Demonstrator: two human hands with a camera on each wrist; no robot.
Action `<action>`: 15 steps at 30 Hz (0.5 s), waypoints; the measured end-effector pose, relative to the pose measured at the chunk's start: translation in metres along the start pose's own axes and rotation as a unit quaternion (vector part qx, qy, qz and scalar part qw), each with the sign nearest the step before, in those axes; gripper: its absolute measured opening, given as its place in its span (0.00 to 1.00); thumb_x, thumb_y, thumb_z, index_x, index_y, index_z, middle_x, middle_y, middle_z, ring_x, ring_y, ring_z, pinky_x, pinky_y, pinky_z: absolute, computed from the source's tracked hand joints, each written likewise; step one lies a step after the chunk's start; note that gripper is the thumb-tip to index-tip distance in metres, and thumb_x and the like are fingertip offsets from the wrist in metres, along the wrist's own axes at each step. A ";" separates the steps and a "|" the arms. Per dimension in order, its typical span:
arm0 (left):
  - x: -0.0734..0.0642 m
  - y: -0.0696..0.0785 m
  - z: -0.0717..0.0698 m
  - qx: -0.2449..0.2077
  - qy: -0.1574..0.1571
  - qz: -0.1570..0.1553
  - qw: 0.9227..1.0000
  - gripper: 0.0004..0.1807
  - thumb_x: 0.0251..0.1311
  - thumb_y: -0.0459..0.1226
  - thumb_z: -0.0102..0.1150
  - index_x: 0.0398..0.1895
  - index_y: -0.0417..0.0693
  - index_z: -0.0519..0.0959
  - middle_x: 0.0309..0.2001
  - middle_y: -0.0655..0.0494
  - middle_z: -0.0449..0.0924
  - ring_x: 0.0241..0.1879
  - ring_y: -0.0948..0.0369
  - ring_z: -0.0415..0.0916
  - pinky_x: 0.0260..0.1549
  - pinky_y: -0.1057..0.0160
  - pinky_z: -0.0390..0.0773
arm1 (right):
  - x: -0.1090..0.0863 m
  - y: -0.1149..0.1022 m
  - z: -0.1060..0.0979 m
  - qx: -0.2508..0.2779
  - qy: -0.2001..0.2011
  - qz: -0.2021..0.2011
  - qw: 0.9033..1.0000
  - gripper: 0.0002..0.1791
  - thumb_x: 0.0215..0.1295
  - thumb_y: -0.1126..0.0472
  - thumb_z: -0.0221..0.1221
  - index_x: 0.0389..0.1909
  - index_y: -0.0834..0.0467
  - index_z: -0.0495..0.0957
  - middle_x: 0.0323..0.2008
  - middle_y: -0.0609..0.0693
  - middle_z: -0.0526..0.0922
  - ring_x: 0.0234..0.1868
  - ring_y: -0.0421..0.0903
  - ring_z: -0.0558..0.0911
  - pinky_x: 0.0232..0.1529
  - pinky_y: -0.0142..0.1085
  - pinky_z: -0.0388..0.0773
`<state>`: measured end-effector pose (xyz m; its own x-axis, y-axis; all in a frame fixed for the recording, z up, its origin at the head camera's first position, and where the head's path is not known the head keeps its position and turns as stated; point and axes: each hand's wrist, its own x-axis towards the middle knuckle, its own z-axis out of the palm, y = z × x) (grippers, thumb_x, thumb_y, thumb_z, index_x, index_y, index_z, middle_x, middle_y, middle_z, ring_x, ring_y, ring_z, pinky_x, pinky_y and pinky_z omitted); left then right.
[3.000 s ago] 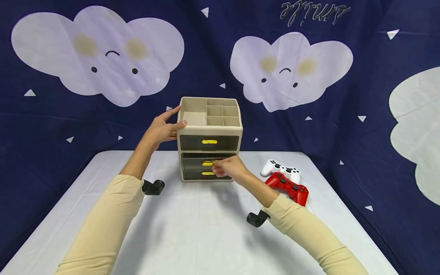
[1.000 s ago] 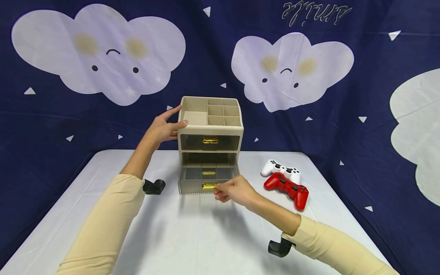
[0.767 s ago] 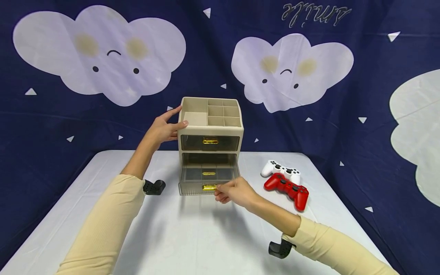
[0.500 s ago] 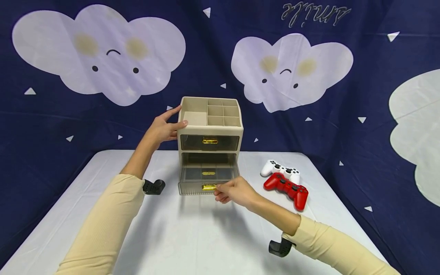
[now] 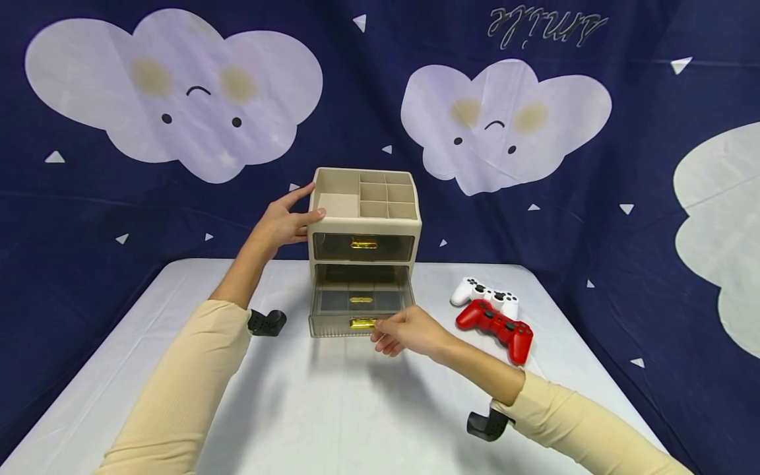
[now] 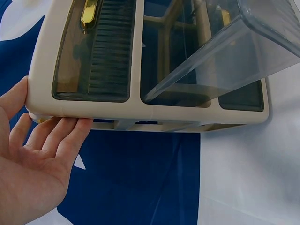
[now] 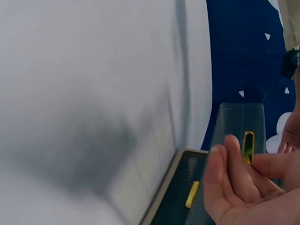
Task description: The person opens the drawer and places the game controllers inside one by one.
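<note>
"Where's the drawer (image 5: 332,326)?"
"Standing out from the middle of the cabinet (image 5: 365,226), above the surface (image 5: 338,422)."
"And the grip?"
"Right hand (image 5: 412,330): fingers pinched on the handle (image 5: 360,323). Left hand (image 5: 284,223): fingers spread, resting on the cabinet's upper left side."

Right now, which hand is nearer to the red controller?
The right hand. It is at the handle of the open drawer, left of the red controller; the left hand is farther off, at the left side of the cabinet.
</note>
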<state>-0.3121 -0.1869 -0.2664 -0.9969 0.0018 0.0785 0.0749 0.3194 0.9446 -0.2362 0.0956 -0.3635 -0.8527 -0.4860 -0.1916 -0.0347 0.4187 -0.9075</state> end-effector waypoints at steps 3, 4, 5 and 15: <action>0.000 0.000 0.000 0.003 0.000 0.001 1.000 0.42 0.69 0.46 0.63 0.81 0.74 0.52 0.74 0.40 0.64 0.64 0.43 0.76 0.64 0.46 0.75 | -0.002 -0.003 -0.005 -0.014 -0.018 0.003 1.000 0.16 0.73 0.59 0.58 0.37 0.69 0.87 0.29 0.57 0.89 0.30 0.46 0.88 0.39 0.44 0.88; 0.000 0.000 0.000 0.004 0.000 0.001 1.000 0.42 0.70 0.45 0.63 0.81 0.74 0.52 0.74 0.39 0.64 0.64 0.43 0.76 0.64 0.46 0.75 | -0.002 -0.003 -0.006 -0.017 -0.023 0.003 1.000 0.16 0.73 0.59 0.58 0.37 0.69 0.87 0.29 0.57 0.89 0.30 0.46 0.87 0.39 0.43 0.88; 0.000 0.001 0.000 0.004 0.000 0.001 1.000 0.42 0.70 0.45 0.63 0.81 0.74 0.52 0.74 0.39 0.64 0.64 0.43 0.76 0.64 0.46 0.75 | -0.002 -0.004 -0.008 -0.019 -0.030 0.005 0.999 0.16 0.73 0.59 0.58 0.37 0.69 0.87 0.29 0.56 0.89 0.30 0.45 0.87 0.38 0.42 0.88; 0.000 0.001 0.000 -0.002 -0.003 -0.002 1.000 0.42 0.70 0.45 0.63 0.81 0.74 0.52 0.75 0.40 0.62 0.65 0.43 0.76 0.64 0.45 0.75 | -0.013 -0.015 -0.034 -0.035 -0.040 0.011 0.999 0.17 0.73 0.60 0.57 0.36 0.71 0.85 0.26 0.53 0.87 0.27 0.42 0.85 0.35 0.37 0.87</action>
<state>-0.3120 -0.1870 -0.2656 -0.9973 0.0063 0.0725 0.0708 0.3162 0.9460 -0.2428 0.1220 -0.3347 -0.8092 -0.5349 -0.2430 -0.0553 0.4812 -0.8749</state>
